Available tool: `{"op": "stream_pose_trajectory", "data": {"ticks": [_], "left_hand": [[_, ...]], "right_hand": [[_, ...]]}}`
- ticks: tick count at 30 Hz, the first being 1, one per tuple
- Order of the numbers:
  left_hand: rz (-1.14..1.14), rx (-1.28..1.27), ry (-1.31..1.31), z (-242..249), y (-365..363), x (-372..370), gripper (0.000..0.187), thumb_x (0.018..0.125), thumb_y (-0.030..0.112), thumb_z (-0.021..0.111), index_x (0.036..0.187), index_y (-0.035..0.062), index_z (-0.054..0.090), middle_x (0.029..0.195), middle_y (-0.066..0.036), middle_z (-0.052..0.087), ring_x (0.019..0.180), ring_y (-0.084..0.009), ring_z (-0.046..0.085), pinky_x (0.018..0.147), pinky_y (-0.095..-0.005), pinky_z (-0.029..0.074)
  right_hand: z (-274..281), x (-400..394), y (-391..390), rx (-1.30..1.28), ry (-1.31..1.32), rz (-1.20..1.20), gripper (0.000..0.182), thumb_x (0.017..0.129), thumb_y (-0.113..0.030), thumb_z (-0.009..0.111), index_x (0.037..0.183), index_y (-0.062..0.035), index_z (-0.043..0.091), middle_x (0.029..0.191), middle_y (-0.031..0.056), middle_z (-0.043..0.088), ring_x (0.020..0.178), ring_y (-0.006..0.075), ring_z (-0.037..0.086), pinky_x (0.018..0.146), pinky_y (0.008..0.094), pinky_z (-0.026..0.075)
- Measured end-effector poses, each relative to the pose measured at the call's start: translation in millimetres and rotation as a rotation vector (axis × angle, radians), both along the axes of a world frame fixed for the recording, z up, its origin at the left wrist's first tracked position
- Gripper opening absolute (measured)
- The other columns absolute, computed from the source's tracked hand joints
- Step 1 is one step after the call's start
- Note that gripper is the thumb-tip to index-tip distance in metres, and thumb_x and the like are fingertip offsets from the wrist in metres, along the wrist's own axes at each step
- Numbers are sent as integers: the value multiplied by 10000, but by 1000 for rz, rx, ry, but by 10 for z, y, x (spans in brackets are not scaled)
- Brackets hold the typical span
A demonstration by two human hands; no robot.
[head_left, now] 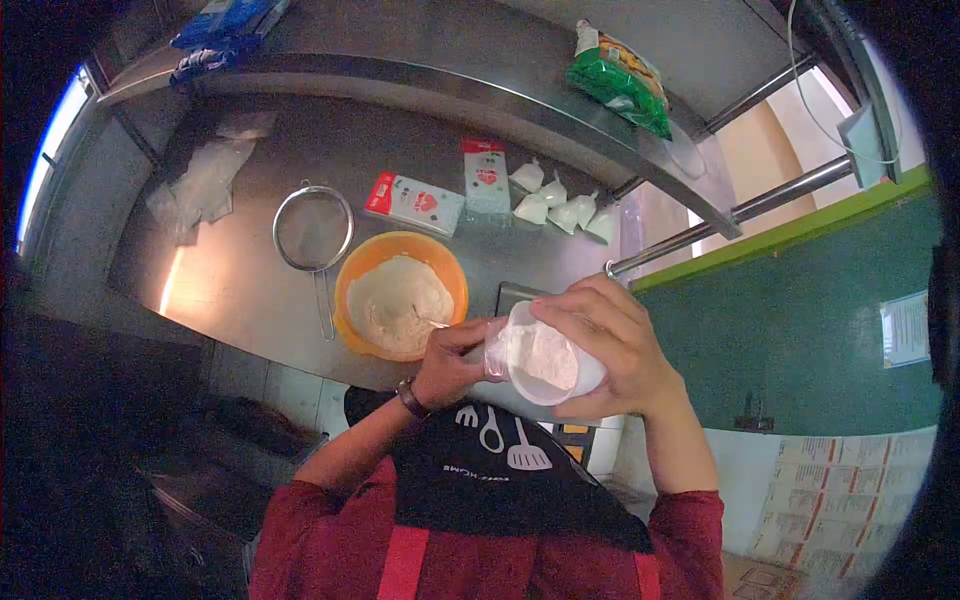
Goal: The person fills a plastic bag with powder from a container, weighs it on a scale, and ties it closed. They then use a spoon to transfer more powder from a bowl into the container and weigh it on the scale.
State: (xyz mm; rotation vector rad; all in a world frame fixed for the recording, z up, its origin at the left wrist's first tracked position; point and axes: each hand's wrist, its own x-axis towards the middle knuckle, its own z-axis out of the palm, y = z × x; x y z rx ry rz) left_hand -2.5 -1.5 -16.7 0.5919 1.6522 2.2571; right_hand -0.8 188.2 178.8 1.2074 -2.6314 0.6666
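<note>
My right hand (pixel 610 345) grips a white tub (pixel 590 385) tilted to the left, with pale powder (pixel 550 362) inside it. Beside the tub's mouth, my left hand (pixel 450 362) is closed on a clear plastic bag (pixel 495 350), whose contents are hard to make out. Left of that hand stands an orange bowl (pixel 455 270) holding flour-like powder (pixel 400 300). A thin utensil handle (pixel 432 322) slants out of the powder toward my left hand.
A round sieve (pixel 313 229) lies left of the bowl. Behind are red-and-white packets (pixel 415 203), several small tied bags (pixel 560 205) and crumpled plastic (pixel 210 180). A green packet (pixel 620 82) rests on the raised shelf (pixel 430 80).
</note>
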Motion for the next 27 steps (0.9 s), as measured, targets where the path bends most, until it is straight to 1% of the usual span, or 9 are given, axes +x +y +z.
{"op": "stream_pose_trajectory", "data": {"ticks": [12, 15, 17, 18, 20, 21, 24, 26, 27], "left_hand": [[24, -2, 83, 17, -14, -20, 620, 659, 140, 833, 1229, 14, 625, 1145, -107, 673, 1032, -167, 628, 918, -294, 481], [52, -20, 108, 30, -18, -28, 612, 655, 138, 829, 1220, 13, 630, 1145, -105, 674, 1026, -173, 631, 912, -297, 483], [64, -48, 118, 84, -35, -47, 605, 655, 137, 827, 1215, 12, 634, 1150, -108, 674, 1028, -180, 632, 914, -304, 483], [82, -7, 128, 116, -52, -73, 573, 655, 131, 824, 1188, 13, 651, 1156, -117, 672, 1034, -187, 631, 918, -315, 481], [93, 28, 142, 134, -82, -137, 541, 655, 126, 820, 1162, 15, 667, 1163, -126, 671, 1039, -194, 630, 922, -327, 480], [110, 74, 164, 123, -111, -177, 503, 655, 111, 813, 1131, 15, 681, 1171, -136, 667, 1047, -199, 627, 928, -336, 476], [121, 21, 246, 178, -293, -309, 427, 652, 77, 800, 1063, 8, 705, 1160, -146, 669, 1050, -201, 625, 935, -343, 471], [157, 160, 167, 175, -357, -334, 427, 669, 92, 805, 1074, 6, 700, 1141, -136, 676, 1032, -195, 630, 930, -334, 473], [193, 80, 48, 212, -372, -303, 434, 686, 108, 811, 1090, 1, 693, 1125, -127, 681, 1016, -180, 630, 918, -327, 479]], "right_hand": [[-46, 34, 58, -41, 41, -13, 792, 455, -323, 851, 1149, -13, 629, 1064, 125, 643, 889, 317, 590, 781, 417, 472], [-193, 88, 176, -196, 38, -66, 850, 429, -295, 862, 1200, -41, 609, 1104, 116, 630, 971, 323, 588, 849, 430, 461], [-344, 150, 303, -272, 136, -151, 936, 473, -431, 897, 1202, 39, 547, 1080, 194, 639, 972, 330, 597, 843, 449, 458], [-426, 184, 338, -276, 140, -151, 936, 473, -431, 897, 1202, 39, 547, 1080, 194, 639, 972, 330, 597, 843, 449, 458], [-618, 290, 410, -547, 199, -230, 1006, 521, -518, 884, 1253, 49, 490, 1139, 205, 612, 1041, 329, 586, 891, 447, 464], [-760, 391, 440, -642, 156, -301, 1057, 557, -572, 855, 1305, 44, 431, 1219, 204, 570, 1122, 324, 566, 966, 447, 455], [-920, 580, 459, -870, 126, -481, 1114, 553, -565, 856, 1356, 38, 372, 1287, 206, 518, 1163, 327, 552, 1020, 444, 433], [-1037, 684, 482, -958, 109, -538, 1180, 548, -565, 860, 1401, 30, 303, 1309, 203, 501, 1179, 316, 540, 1021, 443, 433], [-1062, 724, 495, -992, 137, -593, 1156, 551, -534, 862, 1394, 34, 312, 1300, 206, 501, 1175, 322, 541, 1007, 444, 446]]}}
